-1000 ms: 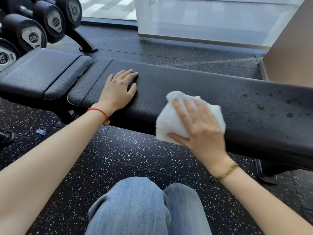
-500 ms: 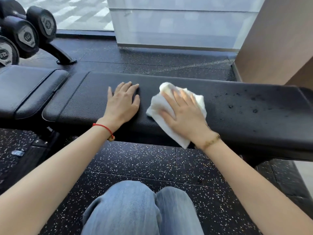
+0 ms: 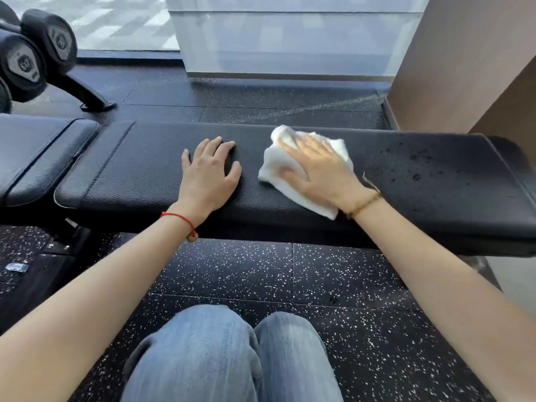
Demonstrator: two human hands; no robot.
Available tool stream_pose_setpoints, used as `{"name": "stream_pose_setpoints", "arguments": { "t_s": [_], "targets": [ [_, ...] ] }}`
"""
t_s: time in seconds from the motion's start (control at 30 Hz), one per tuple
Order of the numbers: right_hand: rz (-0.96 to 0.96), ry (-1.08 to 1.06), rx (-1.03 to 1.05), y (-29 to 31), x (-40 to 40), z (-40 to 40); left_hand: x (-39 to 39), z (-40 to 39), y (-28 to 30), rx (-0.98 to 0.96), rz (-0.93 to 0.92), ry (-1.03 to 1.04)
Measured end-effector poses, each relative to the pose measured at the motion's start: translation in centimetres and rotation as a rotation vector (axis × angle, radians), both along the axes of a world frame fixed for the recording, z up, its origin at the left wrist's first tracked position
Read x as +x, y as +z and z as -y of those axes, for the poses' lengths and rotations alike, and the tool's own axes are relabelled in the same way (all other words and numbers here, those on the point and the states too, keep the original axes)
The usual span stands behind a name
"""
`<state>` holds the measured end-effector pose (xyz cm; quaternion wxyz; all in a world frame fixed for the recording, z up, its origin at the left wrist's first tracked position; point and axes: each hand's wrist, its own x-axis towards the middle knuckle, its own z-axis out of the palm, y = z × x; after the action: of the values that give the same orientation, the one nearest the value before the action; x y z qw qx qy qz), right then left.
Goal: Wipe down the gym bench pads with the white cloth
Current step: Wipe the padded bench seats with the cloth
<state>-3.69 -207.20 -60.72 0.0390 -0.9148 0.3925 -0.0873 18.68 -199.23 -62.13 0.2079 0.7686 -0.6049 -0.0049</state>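
The long black bench pad (image 3: pixel 145 175) runs across the view, with a shorter seat pad (image 3: pixel 37 152) at its left end. My left hand (image 3: pixel 210 177) rests flat on the long pad, fingers spread. My right hand (image 3: pixel 319 169) presses the crumpled white cloth (image 3: pixel 272 163) onto the pad with flat fingers; its fingers are motion-blurred. Part of the cloth lies hidden under my palm, and a corner sticks out near my wrist. Dark wet spots (image 3: pixel 420 166) dot the pad's right part.
Black dumbbells (image 3: pixel 26 62) sit on a rack at the upper left. A brown wall (image 3: pixel 464 68) rises at the right behind the bench. Speckled rubber flooring (image 3: pixel 290 271) lies between the bench and my jeans-clad knees (image 3: pixel 232 358).
My right hand has slid the cloth from the pad's front edge up onto its top and rightwards along it. My left hand has stayed on the pad. The camera shifted right.
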Motion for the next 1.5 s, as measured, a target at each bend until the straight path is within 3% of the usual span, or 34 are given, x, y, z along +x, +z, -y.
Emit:
{"name": "stream_pose_setpoints", "arguments": {
  "t_s": [0.13, 0.27, 0.47, 0.57, 0.77, 1.0, 1.27, 1.5],
  "targets": [
    [0.031, 0.182, -0.147, -1.5, -5.8, -6.5, 0.2, 0.0, -0.2, -0.005, 0.016, -0.001],
    [-0.05, 0.179, -0.407, -3.6, -9.8, -9.9, -0.1, 0.1, -0.3, 0.011, 0.011, 0.011],
    [0.017, 0.093, -0.642, -3.9, -0.9, -9.6, -0.3, 0.2, -0.3, 0.016, -0.002, 0.026],
    [0.033, 0.116, -0.654, -4.4, -0.6, -9.6, 0.0, 0.1, -0.2, 0.016, 0.005, 0.019],
    [0.05, -0.013, -0.625, -5.5, -8.8, -9.2, -0.2, 0.0, -0.3, 0.018, 0.013, 0.025],
    [0.063, -0.026, -0.427, -3.9, -1.0, -9.5, -0.2, 0.0, -0.2, 0.028, 0.01, 0.027],
    [0.1, -0.001, -0.534, -5.0, -7.7, -9.5, -0.2, 0.1, -0.3, 0.004, 0.012, 0.032],
    [0.054, -0.019, -0.634, -5.2, 1.9, -10.3, -0.1, 0.1, -0.5, 0.012, 0.006, 0.023]
  ]
}}
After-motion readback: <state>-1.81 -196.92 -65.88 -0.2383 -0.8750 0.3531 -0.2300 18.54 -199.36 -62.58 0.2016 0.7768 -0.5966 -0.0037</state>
